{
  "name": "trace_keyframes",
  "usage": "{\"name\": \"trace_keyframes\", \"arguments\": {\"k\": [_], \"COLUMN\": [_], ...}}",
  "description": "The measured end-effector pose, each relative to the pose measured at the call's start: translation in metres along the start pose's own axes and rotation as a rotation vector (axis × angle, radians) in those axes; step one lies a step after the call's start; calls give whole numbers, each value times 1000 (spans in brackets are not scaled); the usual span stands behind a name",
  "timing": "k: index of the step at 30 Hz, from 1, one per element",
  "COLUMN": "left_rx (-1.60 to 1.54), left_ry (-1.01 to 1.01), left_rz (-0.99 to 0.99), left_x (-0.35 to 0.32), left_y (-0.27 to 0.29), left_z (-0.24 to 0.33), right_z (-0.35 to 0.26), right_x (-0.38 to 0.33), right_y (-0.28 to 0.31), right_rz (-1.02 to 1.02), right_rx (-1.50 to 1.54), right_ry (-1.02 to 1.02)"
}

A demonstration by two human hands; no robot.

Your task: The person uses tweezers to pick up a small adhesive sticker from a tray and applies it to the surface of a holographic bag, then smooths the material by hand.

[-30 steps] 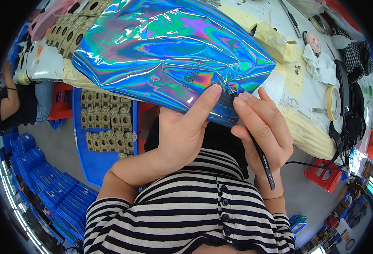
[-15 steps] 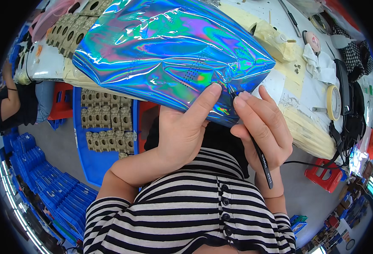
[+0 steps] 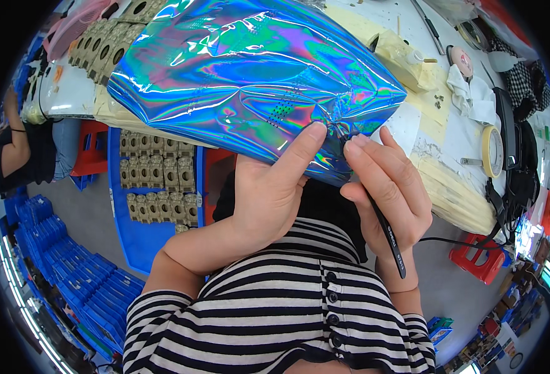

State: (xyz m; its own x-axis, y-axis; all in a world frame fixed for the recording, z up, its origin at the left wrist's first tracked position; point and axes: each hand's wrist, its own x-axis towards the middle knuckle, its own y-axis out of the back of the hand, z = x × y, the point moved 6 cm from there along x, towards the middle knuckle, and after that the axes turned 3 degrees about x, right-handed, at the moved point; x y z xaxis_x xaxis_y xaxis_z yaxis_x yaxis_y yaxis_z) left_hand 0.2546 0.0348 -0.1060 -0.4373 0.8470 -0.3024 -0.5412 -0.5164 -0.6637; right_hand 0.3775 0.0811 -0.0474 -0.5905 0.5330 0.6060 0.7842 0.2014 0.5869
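Note:
A shiny blue-green iridescent film sheet [image 3: 244, 75], with small rows of dots on it, spreads over the table's near edge. My left hand [image 3: 275, 187] grips its near edge, thumb on top and fingers underneath. My right hand [image 3: 390, 184] is closed around black tweezers [image 3: 387, 234], whose handle end points down toward my wrist. The tweezer tips meet the film just right of my left thumb, where the film is puckered into creases. What the tips pinch, if anything, is too small to make out.
Camouflage-patterned parts fill a blue tray [image 3: 139, 249] at my left; more parts [image 3: 97, 53] stand on the table [image 3: 69, 96]. A tape roll [image 3: 492, 151], a white cloth [image 3: 468, 93] and a black bag lie at the right. Red stools [image 3: 479, 257] stand below. Another person sits at far left.
The tweezers have tilted slightly and the film's creases near their tips have shifted a little. Both hands stay in nearly the same place.

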Motion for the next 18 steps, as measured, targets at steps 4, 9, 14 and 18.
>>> {"name": "trace_keyframes", "arguments": {"k": [4, 9, 14, 18], "left_rx": [-9, -5, -8, 7], "left_ry": [-9, 7, -9, 8], "left_rz": [-15, -16, -11, -14], "left_x": [-1, -1, -1, -2], "left_y": [-1, 0, 0, 1], "left_z": [1, -1, -1, -2], "right_z": [0, 0, 0, -2], "right_x": [-1, -1, -2, -3], "right_y": [-1, -1, -1, 5], "right_rz": [3, -5, 1, 45], "right_rx": [-27, -16, -14, 15], "right_ry": [28, 27, 27, 9]}}
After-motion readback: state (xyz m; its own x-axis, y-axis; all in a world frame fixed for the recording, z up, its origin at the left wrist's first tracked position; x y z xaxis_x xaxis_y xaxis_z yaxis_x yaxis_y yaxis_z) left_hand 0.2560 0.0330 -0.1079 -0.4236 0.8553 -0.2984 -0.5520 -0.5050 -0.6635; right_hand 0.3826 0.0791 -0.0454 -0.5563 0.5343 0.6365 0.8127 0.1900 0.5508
